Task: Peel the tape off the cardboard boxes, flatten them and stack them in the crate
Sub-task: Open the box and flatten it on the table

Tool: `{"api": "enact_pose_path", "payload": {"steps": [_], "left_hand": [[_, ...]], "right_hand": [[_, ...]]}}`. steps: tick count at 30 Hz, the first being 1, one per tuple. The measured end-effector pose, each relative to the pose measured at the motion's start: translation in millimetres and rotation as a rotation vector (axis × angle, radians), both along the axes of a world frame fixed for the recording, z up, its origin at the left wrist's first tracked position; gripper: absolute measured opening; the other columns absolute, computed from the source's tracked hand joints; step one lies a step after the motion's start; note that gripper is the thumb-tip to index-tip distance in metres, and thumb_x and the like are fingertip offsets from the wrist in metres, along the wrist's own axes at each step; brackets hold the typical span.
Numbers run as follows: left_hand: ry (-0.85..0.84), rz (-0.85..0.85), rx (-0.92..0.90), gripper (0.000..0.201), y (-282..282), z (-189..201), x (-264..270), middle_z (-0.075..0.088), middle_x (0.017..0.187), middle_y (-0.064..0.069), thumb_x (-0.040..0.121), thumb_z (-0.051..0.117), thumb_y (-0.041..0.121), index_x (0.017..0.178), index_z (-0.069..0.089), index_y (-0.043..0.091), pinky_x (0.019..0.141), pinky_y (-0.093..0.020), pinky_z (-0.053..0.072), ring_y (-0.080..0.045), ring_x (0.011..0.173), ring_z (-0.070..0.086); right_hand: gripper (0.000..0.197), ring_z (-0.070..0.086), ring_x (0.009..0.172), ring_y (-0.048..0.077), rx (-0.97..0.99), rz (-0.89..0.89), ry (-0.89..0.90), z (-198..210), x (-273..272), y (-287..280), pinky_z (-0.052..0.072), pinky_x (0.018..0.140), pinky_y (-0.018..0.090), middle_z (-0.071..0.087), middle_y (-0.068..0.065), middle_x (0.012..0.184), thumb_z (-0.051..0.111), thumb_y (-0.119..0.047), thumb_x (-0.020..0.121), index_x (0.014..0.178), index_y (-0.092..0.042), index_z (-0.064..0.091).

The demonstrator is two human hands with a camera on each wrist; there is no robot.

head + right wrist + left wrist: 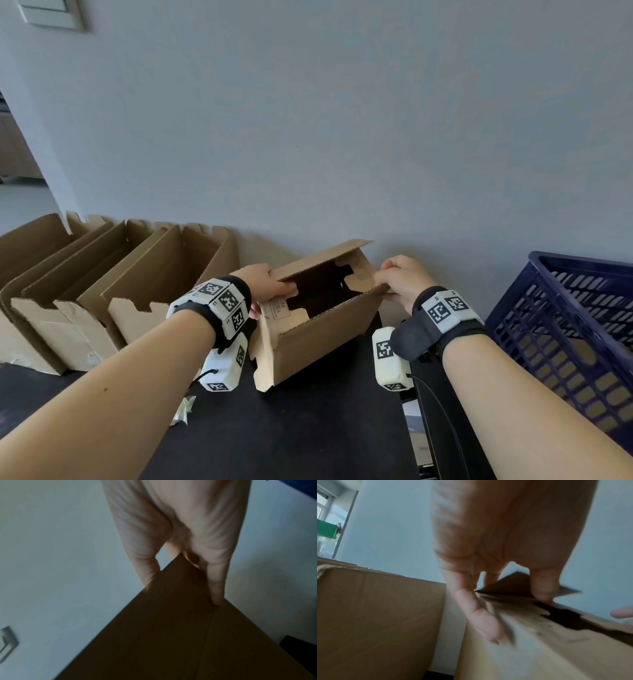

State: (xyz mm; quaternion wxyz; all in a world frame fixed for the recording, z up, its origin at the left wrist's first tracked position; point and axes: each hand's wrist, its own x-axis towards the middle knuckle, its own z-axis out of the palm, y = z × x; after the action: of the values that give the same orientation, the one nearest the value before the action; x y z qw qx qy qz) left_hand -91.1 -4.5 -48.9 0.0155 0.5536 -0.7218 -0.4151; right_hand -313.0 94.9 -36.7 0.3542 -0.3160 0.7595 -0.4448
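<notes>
A small brown cardboard box (pixel 322 339) stands tilted on the dark table (pixel 308 438), its top flaps spread and its inside dark. My left hand (pixel 270 284) grips the box's left rim, thumb over the edge and fingers outside, as the left wrist view shows on the box (pixel 530 649) with my left hand (pixel 505 599). My right hand (pixel 400 281) pinches the right rim. In the right wrist view my right hand (pixel 183 577) clamps the cardboard box (pixel 171 635) at its corner. A dark blue slatted crate (pixel 565 329) stands at the right. I see no tape on the box.
Several open cardboard boxes (pixel 89 294) line the grey wall (pixel 308 137) at the left; one box (pixel 376 615) fills the left wrist view. A crumpled clear scrap (pixel 183 409) lies on the table near my left forearm.
</notes>
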Motion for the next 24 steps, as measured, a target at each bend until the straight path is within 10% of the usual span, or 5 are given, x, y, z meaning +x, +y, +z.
{"api": "enact_pose_path", "payload": {"steps": [4,9,14,18,24], "left_hand": [[0.031,0.067,0.024,0.062,-0.9,0.2,-0.1,0.067,0.091,-0.016,0.09,0.038,0.063,0.113,0.052,0.007,0.062,-0.032,0.058,-0.026,0.066,0.067],[0.03,0.067,-0.121,0.061,-5.3,0.2,1.2,0.062,0.112,-0.014,0.092,0.038,0.06,0.115,0.059,0.008,0.088,-0.042,0.055,-0.031,0.101,0.061],[0.199,0.205,-0.131,0.053,-12.8,2.3,2.6,0.062,0.095,-0.01,0.087,0.048,0.06,0.097,0.054,0.008,0.075,-0.039,0.059,-0.03,0.085,0.066],[0.2,0.189,-0.271,0.049,-17.3,8.4,4.8,0.06,0.075,-0.007,0.088,0.052,0.057,0.082,0.059,0.009,0.078,-0.035,0.055,-0.027,0.077,0.064],[0.161,0.01,-0.44,0.048,-7.4,19.0,-9.3,0.056,0.063,0.0,0.088,0.051,0.057,0.059,0.051,0.019,0.06,-0.027,0.041,-0.019,0.064,0.056]], "right_hand": [[0.034,0.06,0.085,0.031,-0.044,-0.011,0.069,-6.7,-2.7,0.7,0.053,0.081,0.045,0.059,0.012,0.089,0.053,0.011,0.066,0.081,-0.019,0.055],[0.036,0.064,0.095,0.028,-0.017,0.027,0.125,-7.9,-1.2,-1.3,0.054,0.087,0.044,0.059,-0.001,0.089,0.056,0.012,0.072,0.083,-0.022,0.059],[0.043,0.057,0.082,0.02,-0.038,0.011,0.152,-5.7,-4.9,-4.0,0.053,0.082,0.04,0.057,0.002,0.093,0.049,0.019,0.071,0.09,-0.017,0.061],[0.06,0.057,0.104,0.025,0.056,0.027,0.211,-3.9,-17.7,0.9,0.052,0.091,0.041,0.056,0.009,0.12,0.061,0.019,0.068,0.114,-0.019,0.059],[0.063,0.054,0.117,0.027,0.461,0.221,0.662,5.2,-10.6,8.0,0.046,0.093,0.035,0.056,0.01,0.13,0.075,-0.021,0.077,0.132,-0.009,0.049]]}}
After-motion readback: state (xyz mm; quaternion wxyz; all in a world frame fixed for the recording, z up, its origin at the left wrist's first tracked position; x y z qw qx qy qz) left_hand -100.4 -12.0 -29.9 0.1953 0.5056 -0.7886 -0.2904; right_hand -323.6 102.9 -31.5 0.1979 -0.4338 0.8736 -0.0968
